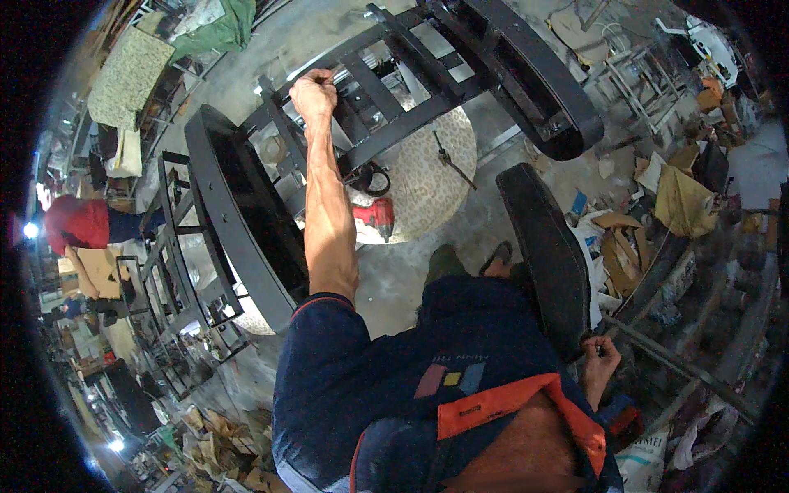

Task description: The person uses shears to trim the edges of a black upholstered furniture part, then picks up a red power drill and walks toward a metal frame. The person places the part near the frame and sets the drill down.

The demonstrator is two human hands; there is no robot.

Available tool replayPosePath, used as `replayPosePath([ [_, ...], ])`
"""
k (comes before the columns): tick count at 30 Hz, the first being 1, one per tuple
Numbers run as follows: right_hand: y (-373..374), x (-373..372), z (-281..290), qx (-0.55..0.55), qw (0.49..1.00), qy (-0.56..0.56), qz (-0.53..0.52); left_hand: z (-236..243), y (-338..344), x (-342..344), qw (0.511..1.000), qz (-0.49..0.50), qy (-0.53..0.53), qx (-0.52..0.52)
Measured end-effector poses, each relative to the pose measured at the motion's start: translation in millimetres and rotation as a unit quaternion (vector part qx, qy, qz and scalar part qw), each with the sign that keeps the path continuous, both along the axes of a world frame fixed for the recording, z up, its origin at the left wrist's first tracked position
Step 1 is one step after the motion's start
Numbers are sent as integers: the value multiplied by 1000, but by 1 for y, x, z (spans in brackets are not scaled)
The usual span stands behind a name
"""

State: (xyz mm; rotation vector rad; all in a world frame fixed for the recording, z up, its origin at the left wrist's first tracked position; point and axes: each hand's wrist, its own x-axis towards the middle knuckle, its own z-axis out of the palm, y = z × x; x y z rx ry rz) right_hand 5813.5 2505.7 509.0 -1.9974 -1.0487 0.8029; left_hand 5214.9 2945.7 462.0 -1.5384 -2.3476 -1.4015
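Observation:
My left hand [314,94] is stretched out over the black metal frame [394,135], its fingers curled together in a pinch near the frame's far rail. Whatever they hold, if anything, is too small to tell. Low on the right, my right hand [602,366] has its fingers closed at the near end of a long black padded panel [546,246], which slants beside my body. Under the frame stands a round stool with a leopard-pattern top [427,177]. On that top lie a red power drill [378,218] and a thin dark rod with a crosspiece [445,156].
Long black curved side pieces [246,209] bound the frame at left and right. Another black metal frame [193,246] stands further left, near a person in a red shirt [78,223]. Cardboard and scraps [629,255] pile up at right; more scraps [222,448] lie lower left.

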Motion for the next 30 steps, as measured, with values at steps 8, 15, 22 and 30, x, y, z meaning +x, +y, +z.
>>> replayPosePath([
  [8, -4, 8, -6, -17, 1000, 12, -5, 4, 1, 7, 995, 88, -10, -50],
  [15, -1, 5, -6, 1, 1000, 18, 9, -4, -17, 50, 985, 102, 20, -136],
  [22, -3, 9, -14, -15, 1000, 15, 8, 15, -30, 61, 991, 107, 29, -77],
  [30, 8, -11, -5, -52, 998, -25, -15, 2, -165, 307, 754, -603, -261, -5],
])
